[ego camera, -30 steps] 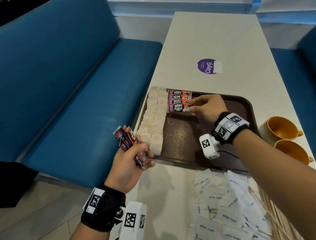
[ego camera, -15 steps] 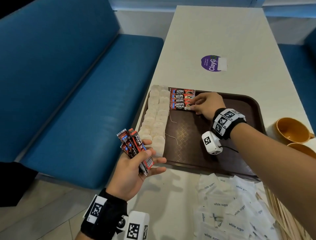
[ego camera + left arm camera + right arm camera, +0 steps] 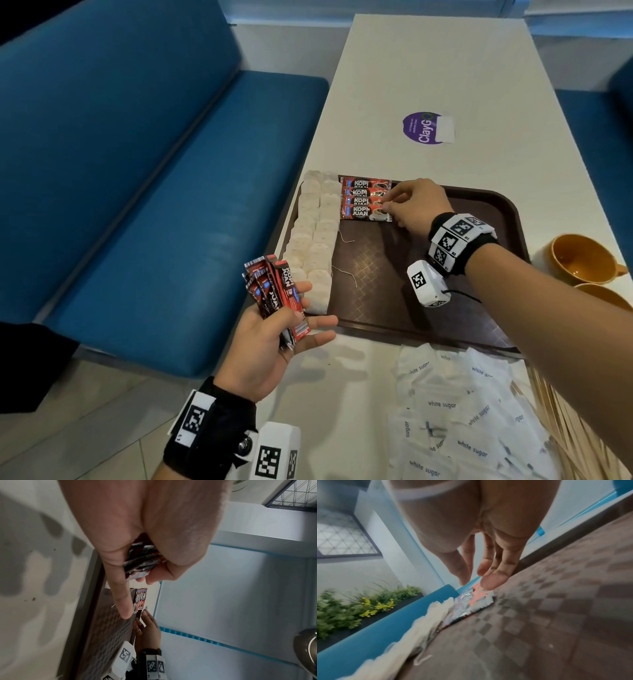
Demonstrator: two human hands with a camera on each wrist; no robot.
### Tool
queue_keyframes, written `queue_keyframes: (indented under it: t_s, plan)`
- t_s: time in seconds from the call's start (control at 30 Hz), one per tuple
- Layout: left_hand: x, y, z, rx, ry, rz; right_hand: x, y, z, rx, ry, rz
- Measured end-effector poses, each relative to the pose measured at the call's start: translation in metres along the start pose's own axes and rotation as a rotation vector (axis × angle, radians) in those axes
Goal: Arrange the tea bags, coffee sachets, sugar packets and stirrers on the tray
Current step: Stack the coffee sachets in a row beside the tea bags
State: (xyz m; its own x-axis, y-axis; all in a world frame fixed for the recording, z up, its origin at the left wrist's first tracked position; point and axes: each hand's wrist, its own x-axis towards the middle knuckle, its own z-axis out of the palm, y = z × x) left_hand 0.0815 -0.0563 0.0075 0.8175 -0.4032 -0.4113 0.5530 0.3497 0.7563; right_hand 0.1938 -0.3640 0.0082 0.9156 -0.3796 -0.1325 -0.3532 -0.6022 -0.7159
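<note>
A brown tray (image 3: 428, 325) lies on the white table. Two columns of tea bags (image 3: 315, 240) fill its left side. Beside them at the far end lie several red coffee sachets (image 3: 363, 202) in a stack of rows. My right hand (image 3: 390, 204) touches their right ends with nearly straight fingers (image 3: 489, 582) and holds nothing. My left hand (image 3: 301, 305) hovers at the tray's near left corner and grips a bundle of coffee sachets (image 3: 274, 291) between thumb and fingers. White sugar packets (image 3: 462, 411) and wooden stirrers (image 3: 568, 431) lie on the table near me.
Two orange cups (image 3: 579, 257) stand to the right of the tray. A purple sticker (image 3: 424, 128) sits on the table beyond it. A blue bench (image 3: 154, 205) runs along the table's left edge.
The right hand stays at the right ends of the laid sachets, shifting only slightly. The left hand with its bundle has drifted a little toward the tray's near corner.
</note>
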Motion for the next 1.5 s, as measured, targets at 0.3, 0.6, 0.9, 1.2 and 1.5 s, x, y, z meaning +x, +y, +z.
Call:
queue_keyframes:
  t_s: [0.3, 0.6, 0.9, 1.2, 1.5]
  plan:
    - [-0.017, 0.001, 0.016, 0.093, -0.002, 0.03, -0.089, -0.048, -0.023, 0.112, -0.154, -0.326]
    - [-0.037, -0.003, 0.029, 0.147, 0.0, 0.091, -0.179, -0.042, -0.012, 0.308, -0.377, -0.341]
    - [-0.038, -0.007, 0.035, 0.045, 0.058, 0.126, -0.193, -0.035, -0.021, 0.475, -0.34, -0.399]
    - [-0.045, -0.002, 0.043, 0.069, -0.057, 0.048, -0.201, -0.033, -0.015, 0.281, -0.201, -0.557]
    - [-0.034, -0.003, 0.035, 0.196, 0.087, 0.173, -0.201, -0.037, -0.019, 0.17, -0.196, -0.588]
